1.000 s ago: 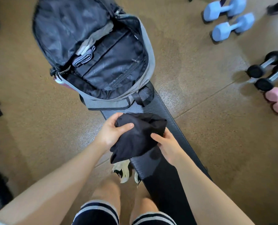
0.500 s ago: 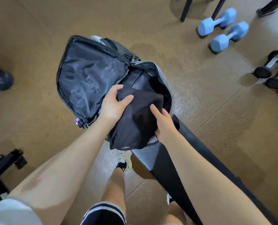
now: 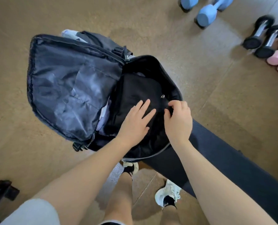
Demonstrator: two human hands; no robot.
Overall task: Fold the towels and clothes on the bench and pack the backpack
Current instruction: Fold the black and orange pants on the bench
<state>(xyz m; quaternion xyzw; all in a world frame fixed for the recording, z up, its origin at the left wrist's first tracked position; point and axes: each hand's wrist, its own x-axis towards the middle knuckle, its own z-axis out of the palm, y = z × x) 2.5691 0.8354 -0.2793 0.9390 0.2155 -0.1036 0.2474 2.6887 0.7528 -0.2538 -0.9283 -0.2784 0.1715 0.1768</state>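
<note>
The camera sits on my head (just one) and looks down, close above my backpack (image 3: 73, 88).

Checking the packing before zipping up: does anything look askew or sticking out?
Yes: pale cloth pokes out at the open black backpack's flap hinge, beside the folded black garment under the left hand; it might catch the zip.

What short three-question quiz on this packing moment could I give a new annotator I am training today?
1. True or false: the black folded garment lies inside the open grey-and-black backpack.
2. Which hand lies flat, fingers straight, on the garment?
3. Which dumbbell colour is absent: A blue, B pink, C green?

Key:
1. True.
2. The left hand; the right hand has curled fingers at the garment's edge.
3. C.
</note>
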